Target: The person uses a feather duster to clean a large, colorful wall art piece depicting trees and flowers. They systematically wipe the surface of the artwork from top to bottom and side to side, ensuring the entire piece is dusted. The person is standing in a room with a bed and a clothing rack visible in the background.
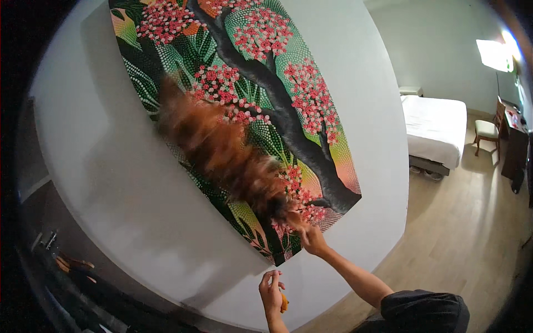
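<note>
From where I stand, the brown feather duster (219, 147) slants up and to the left across the front of a large painting (277, 105) — a dark tree trunk, pink blossom and green leaves, all built from dots. The person's right hand (312, 240) is closed around the duster's lower end, near the picture's bottom corner. Holding it there seems sensible: the whole plume is left free, and its far tip reaches well up the picture while the arm stays low. The feathers are blurred, so I cannot tell whether they touch the surface or float just in front of it.

The left hand (271, 291) hangs below the painting's lower corner, fingers bent and well apart from the duster. A small yellow-orange object (284, 303) shows beside its palm; whether the hand is clamped on that or merely in front of it, I cannot tell. Keeping this hand low probably leaves the picture clear for the long plume.

The painting is mounted on a pale wall (139, 238), presumably for display. Beyond the wall's right edge stand a bed (436, 125) with white bedding and a chair (486, 130) beside a dark desk (515, 147) — likely placed there as its seat.
</note>
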Action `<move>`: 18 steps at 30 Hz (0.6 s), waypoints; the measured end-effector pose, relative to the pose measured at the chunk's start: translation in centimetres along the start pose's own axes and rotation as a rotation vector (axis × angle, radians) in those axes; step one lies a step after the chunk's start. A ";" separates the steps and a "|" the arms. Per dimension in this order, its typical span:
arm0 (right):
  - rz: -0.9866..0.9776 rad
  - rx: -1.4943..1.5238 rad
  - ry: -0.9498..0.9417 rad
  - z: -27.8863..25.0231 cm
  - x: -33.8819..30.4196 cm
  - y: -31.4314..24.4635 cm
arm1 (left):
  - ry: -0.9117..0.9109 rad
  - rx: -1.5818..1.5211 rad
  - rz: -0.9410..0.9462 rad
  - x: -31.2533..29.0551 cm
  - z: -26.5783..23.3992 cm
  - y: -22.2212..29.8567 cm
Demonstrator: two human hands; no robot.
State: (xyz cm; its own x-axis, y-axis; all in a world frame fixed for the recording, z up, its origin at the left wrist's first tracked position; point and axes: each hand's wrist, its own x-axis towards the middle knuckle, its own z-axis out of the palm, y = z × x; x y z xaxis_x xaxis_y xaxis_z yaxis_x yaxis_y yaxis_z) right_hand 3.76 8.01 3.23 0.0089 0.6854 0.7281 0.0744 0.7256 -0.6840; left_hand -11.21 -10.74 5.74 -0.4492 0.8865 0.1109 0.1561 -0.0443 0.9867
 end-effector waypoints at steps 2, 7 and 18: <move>0.016 0.015 0.077 -0.9 0.7 -1.4 | -0.015 -0.002 0.000 -0.1 0.4 0.3; 0.009 0.049 0.122 -0.5 0.5 -1.1 | -0.043 0.013 -0.014 -0.2 1.1 -0.1; 0.058 0.068 0.013 -2.2 -2.4 0.4 | -0.094 0.052 -0.074 -0.4 2.4 -0.6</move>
State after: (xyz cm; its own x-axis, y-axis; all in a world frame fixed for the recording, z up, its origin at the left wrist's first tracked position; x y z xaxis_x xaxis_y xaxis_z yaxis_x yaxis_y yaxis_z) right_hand 5.99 6.49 1.31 0.0244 0.7260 0.6873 0.0054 0.6874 -0.7263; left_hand -8.98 -9.94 4.85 -0.3768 0.9260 0.0235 0.1719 0.0450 0.9841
